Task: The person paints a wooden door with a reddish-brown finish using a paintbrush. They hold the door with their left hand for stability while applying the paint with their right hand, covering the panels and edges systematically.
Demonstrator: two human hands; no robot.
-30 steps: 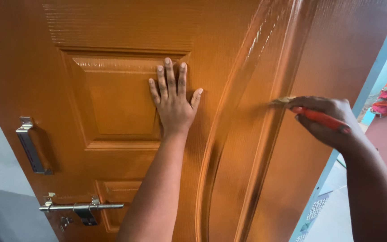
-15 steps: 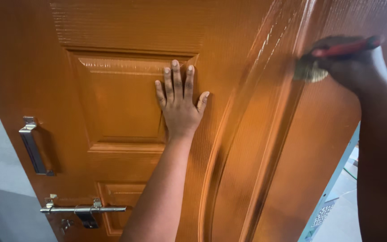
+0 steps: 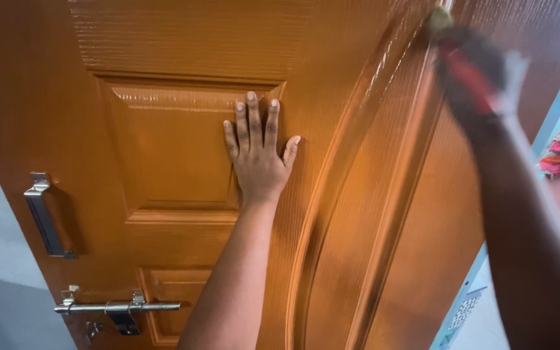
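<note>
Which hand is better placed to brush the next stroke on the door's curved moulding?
Right. The right hand holds the red-handled brush up against the door near its top. The left hand lies flat on the raised panel, holding nothing.

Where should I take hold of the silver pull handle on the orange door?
Grip the straight vertical bar of the silver metal pull handle, midway between its two brackets. Come from the front: the bar stands off the glossy orange panelled door, leaving a gap for fingers to curl behind it.
</note>
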